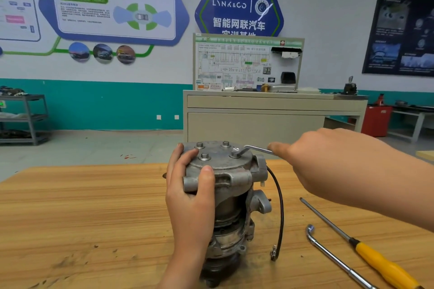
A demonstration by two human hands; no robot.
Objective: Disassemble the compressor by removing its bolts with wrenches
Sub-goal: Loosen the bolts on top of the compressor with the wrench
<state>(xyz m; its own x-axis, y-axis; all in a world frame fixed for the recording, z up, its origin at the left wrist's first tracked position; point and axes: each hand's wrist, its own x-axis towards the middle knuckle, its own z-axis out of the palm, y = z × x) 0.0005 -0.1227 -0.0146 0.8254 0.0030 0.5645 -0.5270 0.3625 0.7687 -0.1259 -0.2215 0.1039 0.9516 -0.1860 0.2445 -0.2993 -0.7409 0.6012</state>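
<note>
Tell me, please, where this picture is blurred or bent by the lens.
Head view: the right hand on the wrench looks slightly smeared; the compressor and left hand are sharper; the wide lens bows the far edge of the table; light is even, shadows soft.

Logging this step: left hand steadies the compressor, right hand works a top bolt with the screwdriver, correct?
No: head view shows the right hand holding a wrench on the bolt; the screwdriver lies on the table. Left hand on the compressor is correct.
</note>
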